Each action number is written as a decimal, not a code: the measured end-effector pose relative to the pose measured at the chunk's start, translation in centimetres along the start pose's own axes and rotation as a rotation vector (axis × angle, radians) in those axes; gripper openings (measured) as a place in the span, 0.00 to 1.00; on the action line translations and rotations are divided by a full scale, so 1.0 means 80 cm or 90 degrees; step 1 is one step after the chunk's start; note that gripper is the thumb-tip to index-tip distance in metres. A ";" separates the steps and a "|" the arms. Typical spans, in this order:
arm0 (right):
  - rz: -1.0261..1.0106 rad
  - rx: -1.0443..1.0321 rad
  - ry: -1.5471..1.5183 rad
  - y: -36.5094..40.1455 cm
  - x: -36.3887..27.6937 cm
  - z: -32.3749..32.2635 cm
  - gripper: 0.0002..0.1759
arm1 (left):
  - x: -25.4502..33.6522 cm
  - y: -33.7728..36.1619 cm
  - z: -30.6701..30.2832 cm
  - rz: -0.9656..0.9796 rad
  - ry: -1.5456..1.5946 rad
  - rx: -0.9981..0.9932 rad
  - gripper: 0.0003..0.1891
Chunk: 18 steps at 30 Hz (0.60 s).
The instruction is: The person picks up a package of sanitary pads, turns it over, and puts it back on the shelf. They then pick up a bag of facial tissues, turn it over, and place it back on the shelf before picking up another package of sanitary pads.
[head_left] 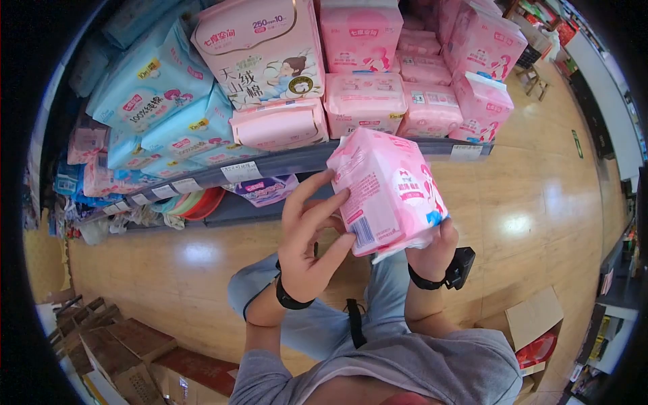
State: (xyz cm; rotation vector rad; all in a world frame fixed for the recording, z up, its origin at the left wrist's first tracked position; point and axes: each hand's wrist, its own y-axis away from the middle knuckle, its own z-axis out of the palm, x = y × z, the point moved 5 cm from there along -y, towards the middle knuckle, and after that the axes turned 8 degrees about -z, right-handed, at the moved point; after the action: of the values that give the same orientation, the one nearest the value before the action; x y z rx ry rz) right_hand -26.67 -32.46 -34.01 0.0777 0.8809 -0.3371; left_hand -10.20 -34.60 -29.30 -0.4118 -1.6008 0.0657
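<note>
A pink plastic-wrapped pack of sanitary pads (391, 190) is tilted in front of the shelf edge, its barcode side turned left. My right hand (435, 253) grips its lower right corner, the thumb on the front and the other fingers hidden beneath. Against the barcode side rest the bent fingertips and thumb of my left hand (312, 236), steadying the pack. Behind it, similar pink packs (489, 47) are stacked at the right end of the shelf. A larger pale pink pack (260, 54) stands left of these, beside several light blue packs (152, 84).
The shelf edge (297, 159) carries white price labels. Below it lie a purple pack (263, 190) and colored basins (202, 204). Cardboard boxes stand on the wooden floor at lower left (135, 351) and an open carton (536, 317) at lower right. A small stool (534, 82) is farther back.
</note>
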 end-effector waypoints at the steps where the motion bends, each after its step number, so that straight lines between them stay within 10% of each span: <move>1: -0.005 -0.053 -0.051 0.001 0.001 -0.003 0.37 | 0.000 -0.001 -0.002 -0.007 -0.010 -0.001 0.23; 18: -0.063 -0.106 0.165 -0.026 -0.007 0.017 0.49 | -0.006 -0.009 -0.006 -0.015 0.023 -0.023 0.24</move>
State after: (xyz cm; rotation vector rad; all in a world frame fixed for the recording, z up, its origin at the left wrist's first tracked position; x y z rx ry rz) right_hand -26.67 -34.56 -32.58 -0.0788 1.1688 -0.3489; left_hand -9.90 -35.50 -29.51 -0.4188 -1.5732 0.0112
